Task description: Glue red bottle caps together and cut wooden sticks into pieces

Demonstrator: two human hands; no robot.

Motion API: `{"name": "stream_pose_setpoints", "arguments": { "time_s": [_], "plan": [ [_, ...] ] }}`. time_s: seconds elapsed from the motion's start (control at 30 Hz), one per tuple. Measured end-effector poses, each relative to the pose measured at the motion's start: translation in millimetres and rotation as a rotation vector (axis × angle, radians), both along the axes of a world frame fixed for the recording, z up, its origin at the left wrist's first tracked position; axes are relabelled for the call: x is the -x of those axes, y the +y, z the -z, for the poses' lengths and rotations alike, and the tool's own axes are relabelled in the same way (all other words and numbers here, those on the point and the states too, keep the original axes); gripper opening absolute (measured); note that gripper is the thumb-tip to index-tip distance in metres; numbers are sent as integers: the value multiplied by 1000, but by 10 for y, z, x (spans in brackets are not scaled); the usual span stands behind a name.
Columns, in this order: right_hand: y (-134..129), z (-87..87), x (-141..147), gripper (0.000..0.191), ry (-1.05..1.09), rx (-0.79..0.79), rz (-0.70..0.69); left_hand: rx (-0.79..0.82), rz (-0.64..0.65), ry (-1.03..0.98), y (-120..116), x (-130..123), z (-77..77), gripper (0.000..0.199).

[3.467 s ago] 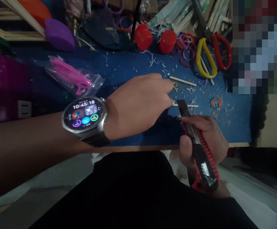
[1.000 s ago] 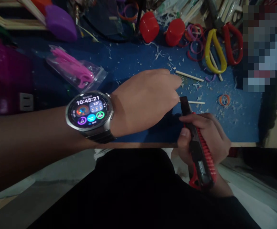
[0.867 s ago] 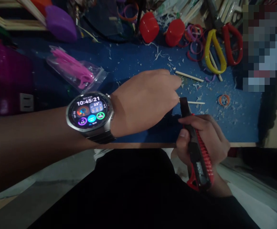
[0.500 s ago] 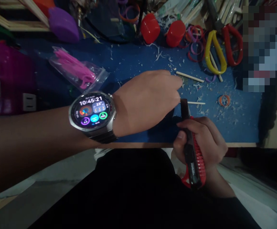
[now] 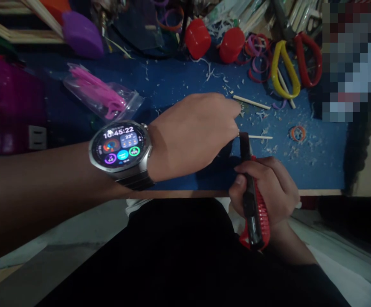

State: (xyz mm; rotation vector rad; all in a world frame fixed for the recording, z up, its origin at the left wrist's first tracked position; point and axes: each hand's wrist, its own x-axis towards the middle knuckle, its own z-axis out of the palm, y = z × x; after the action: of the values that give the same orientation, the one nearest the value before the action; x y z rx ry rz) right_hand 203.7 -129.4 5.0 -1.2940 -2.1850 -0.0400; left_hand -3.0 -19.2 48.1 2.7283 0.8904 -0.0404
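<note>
My left hand (image 5: 193, 132) is closed in a fist, palm down over the blue tabletop, with a smartwatch (image 5: 120, 147) on its wrist. From the fist's right side a thin pale stick (image 5: 262, 137) points right; the fingers around it are hidden from above. My right hand (image 5: 270, 187) grips a red and black utility knife (image 5: 249, 200), thumb along its body. The knife's dark blade end (image 5: 244, 145) crosses over the stick close to the left fist. Whether the blade touches the stick I cannot tell.
Another wooden stick (image 5: 252, 102), an orange ring (image 5: 297, 134) and pale shavings lie beyond the hands. Scissors with yellow and red handles (image 5: 285, 70) lie at the back right. A bag of pink pieces (image 5: 99, 94), red containers (image 5: 198, 38) and a magenta box (image 5: 15, 102) stand around.
The whole view has shifted slightly left. Both hands keep their grips, and the knife stays across the stick in nearly the same place.
</note>
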Motion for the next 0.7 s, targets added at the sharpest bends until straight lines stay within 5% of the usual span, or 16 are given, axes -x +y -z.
{"name": "stream_pose_setpoints", "arguments": {
  "time_s": [0.7],
  "plan": [
    [12, 6, 16, 16, -50, 27, 10, 7, 9, 18, 6, -11, 20, 47]
  ]
}}
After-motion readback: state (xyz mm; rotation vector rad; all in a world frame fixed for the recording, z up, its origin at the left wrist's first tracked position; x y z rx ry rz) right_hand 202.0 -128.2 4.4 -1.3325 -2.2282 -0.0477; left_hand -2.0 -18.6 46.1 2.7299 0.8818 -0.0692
